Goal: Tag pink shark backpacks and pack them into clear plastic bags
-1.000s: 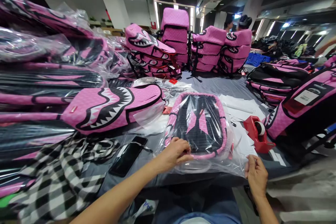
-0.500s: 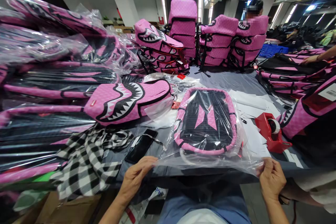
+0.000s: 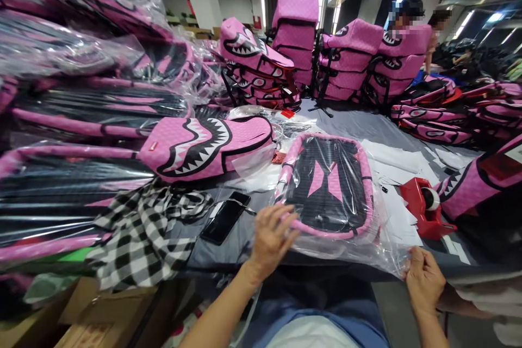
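Observation:
A pink-and-black backpack (image 3: pixel 330 185) lies back-side up inside a clear plastic bag (image 3: pixel 385 247) at the table's front edge. Its black padded back carries two pink pointed shapes. My left hand (image 3: pixel 271 236) is at the near left corner of the backpack, its fingers apart over the plastic. At the bag's near right corner, my right hand (image 3: pixel 424 277) pinches the plastic edge between thumb and fingers. A black phone (image 3: pixel 225 218) lies left of my left hand.
Bagged backpacks (image 3: pixel 53 185) are piled at left, beside a checked cloth (image 3: pixel 142 236) and an unbagged shark-mouth backpack (image 3: pixel 207 147). A red tape dispenser (image 3: pixel 422 209) stands at right near white papers (image 3: pixel 397 217). Stacked backpacks (image 3: pixel 296 38) line the back; a person (image 3: pixel 432 38) stands behind.
My left hand has let go of the bag's near left corner and moved right and up onto the backpack's corner. My right hand keeps its hold. The view has shifted slightly.

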Action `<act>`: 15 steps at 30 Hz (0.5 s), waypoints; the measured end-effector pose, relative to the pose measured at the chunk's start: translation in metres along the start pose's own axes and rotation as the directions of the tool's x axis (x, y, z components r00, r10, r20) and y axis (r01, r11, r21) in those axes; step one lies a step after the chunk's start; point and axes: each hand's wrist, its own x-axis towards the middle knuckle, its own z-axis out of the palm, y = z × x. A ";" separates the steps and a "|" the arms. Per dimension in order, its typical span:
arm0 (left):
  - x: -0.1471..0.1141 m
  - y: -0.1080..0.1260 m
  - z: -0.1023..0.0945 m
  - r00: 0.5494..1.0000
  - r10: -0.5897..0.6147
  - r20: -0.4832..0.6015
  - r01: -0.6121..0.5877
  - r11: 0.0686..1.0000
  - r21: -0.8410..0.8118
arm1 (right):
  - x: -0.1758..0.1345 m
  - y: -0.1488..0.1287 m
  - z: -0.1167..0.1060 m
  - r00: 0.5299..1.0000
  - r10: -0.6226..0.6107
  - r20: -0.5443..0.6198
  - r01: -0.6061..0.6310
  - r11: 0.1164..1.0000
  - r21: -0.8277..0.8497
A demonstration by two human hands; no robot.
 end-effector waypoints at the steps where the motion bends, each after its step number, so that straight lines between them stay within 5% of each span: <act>1: 0.007 0.013 0.003 0.988 0.118 0.103 -0.116 0.993 -0.028 | -0.001 -0.002 0.000 1.000 -0.005 -0.002 0.005 1.000 -0.003; 3: 0.021 0.030 0.010 0.934 0.225 0.278 -0.204 0.974 -0.102 | -0.001 -0.007 -0.001 1.000 -0.016 -0.004 0.016 1.000 -0.008; 6: 0.035 0.034 0.013 0.888 0.220 0.405 -0.168 0.973 -0.159 | -0.001 -0.011 0.000 1.000 -0.027 -0.010 0.027 1.000 -0.002; 15: 0.012 0.030 0.001 0.906 0.323 0.272 -0.280 0.942 -0.186 | -0.001 -0.021 0.004 1.000 -0.026 -0.002 0.026 0.998 0.051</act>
